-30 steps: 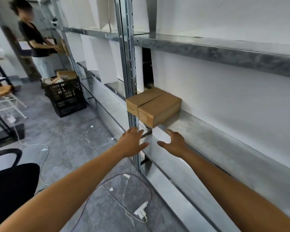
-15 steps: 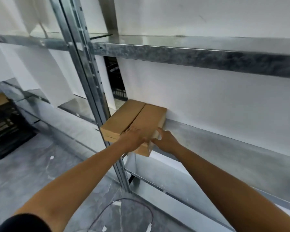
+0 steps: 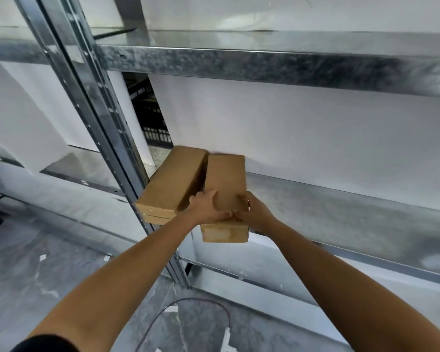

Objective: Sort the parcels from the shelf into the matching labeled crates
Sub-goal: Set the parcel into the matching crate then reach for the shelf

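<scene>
Curled, with fingers (image 3: 201, 199) of the left hand (image 3: 206, 209) hooked over the near left edge of the right-hand parcel (image 3: 225, 179) and those of the right hand (image 3: 255, 213) wrapped round its near right corner, both clenched on cardboard and neither released. Squeezing from two flanks, probably for want of any handle on a long, smooth carton. Gripping at the near end only, so more likely set for a slide outward than a straight lift. Jutting past the front lip of the shelf (image 3: 341, 207) at that end, with the far end seemingly on the metal. Lying close alongside the left-hand parcel (image 3: 174, 179), angled a little apart from it, hence the tight room for the left fingers. Parked beside the upright post (image 3: 107, 138), that neighbour, untouched. No readable label, so no telling the matching crate. Only a glimpse of a black crate (image 3: 153, 118) behind the shelving.
</scene>
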`<act>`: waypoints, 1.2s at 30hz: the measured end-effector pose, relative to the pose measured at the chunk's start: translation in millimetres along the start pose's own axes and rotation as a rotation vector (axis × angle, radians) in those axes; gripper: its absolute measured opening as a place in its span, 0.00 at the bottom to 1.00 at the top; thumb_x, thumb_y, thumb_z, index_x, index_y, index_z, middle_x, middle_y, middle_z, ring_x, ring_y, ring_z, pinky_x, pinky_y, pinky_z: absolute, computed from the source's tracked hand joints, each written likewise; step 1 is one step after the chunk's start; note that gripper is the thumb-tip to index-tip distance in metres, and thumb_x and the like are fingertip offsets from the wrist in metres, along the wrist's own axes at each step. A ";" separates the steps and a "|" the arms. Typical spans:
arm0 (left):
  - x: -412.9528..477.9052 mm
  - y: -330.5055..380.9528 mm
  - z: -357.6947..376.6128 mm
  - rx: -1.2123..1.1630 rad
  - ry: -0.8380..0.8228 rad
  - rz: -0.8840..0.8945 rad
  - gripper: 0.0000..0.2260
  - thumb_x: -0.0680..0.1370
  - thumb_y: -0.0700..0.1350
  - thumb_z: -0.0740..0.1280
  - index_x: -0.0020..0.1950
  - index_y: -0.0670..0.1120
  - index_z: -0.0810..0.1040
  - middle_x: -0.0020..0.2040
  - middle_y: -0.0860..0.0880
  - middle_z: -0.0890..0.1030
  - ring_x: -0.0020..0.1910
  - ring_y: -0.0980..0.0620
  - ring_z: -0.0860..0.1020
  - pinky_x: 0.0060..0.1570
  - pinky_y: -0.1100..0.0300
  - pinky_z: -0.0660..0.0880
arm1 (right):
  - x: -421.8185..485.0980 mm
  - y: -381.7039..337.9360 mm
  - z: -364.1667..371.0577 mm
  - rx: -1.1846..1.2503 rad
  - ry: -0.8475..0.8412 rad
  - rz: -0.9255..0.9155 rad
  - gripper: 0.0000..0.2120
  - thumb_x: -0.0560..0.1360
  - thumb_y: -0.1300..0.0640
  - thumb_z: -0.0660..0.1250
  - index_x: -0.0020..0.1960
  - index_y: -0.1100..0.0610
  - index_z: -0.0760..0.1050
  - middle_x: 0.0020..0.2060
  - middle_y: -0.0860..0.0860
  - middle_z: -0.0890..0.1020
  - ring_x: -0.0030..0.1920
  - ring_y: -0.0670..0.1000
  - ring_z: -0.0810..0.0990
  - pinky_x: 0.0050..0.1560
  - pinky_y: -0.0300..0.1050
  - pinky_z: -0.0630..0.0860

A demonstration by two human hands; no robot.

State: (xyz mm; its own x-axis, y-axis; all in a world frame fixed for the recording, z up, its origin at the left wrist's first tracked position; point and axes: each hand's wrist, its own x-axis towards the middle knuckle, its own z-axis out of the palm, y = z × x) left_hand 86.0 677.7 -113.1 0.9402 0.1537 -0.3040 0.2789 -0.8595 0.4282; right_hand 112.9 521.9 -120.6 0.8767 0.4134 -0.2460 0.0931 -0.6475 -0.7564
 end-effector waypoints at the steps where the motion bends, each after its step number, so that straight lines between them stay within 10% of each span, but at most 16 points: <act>1: -3.1 2.7 1.4 -0.061 -0.005 0.006 0.43 0.69 0.61 0.71 0.75 0.48 0.54 0.70 0.41 0.63 0.66 0.43 0.67 0.64 0.52 0.67 | -2.4 1.4 -1.4 -0.004 0.007 -0.007 0.29 0.76 0.57 0.66 0.72 0.56 0.59 0.68 0.57 0.69 0.65 0.58 0.70 0.61 0.50 0.71; 10: -31.5 29.4 -2.0 -0.250 0.100 0.130 0.52 0.66 0.51 0.77 0.76 0.48 0.42 0.73 0.43 0.56 0.72 0.42 0.59 0.68 0.50 0.61 | -43.0 11.2 -23.8 0.184 0.160 0.012 0.43 0.72 0.60 0.71 0.76 0.52 0.46 0.66 0.57 0.69 0.63 0.60 0.72 0.60 0.57 0.74; 17: -35.4 53.9 0.0 -0.471 -0.001 0.158 0.52 0.57 0.64 0.75 0.74 0.54 0.52 0.70 0.46 0.63 0.68 0.44 0.67 0.66 0.45 0.69 | -78.1 19.8 -55.5 0.438 0.246 0.090 0.26 0.77 0.60 0.64 0.72 0.50 0.60 0.60 0.56 0.72 0.56 0.56 0.74 0.51 0.50 0.75; 25: -60.6 102.6 0.3 -0.736 -0.167 0.284 0.26 0.79 0.61 0.48 0.74 0.52 0.59 0.74 0.49 0.63 0.71 0.47 0.64 0.68 0.45 0.64 | -127.8 45.3 -100.4 0.762 0.323 0.227 0.12 0.79 0.49 0.57 0.60 0.52 0.71 0.58 0.56 0.77 0.57 0.58 0.77 0.60 0.55 0.73; 36: -123.5 212.8 43.6 -0.887 -0.291 0.365 0.16 0.80 0.59 0.49 0.53 0.52 0.71 0.59 0.50 0.73 0.62 0.45 0.72 0.64 0.46 0.68 | -242.7 107.3 -162.3 0.874 0.504 0.273 0.24 0.76 0.35 0.54 0.51 0.56 0.74 0.52 0.54 0.79 0.56 0.57 0.77 0.63 0.57 0.71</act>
State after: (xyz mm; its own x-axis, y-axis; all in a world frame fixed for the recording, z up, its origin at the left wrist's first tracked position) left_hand 20.7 454.6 -21.5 0.9461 -0.2737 -0.1729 0.1394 -0.1376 0.9806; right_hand -13.4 248.2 -43.7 0.9306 -0.1223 -0.3450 -0.3353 0.0932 -0.9375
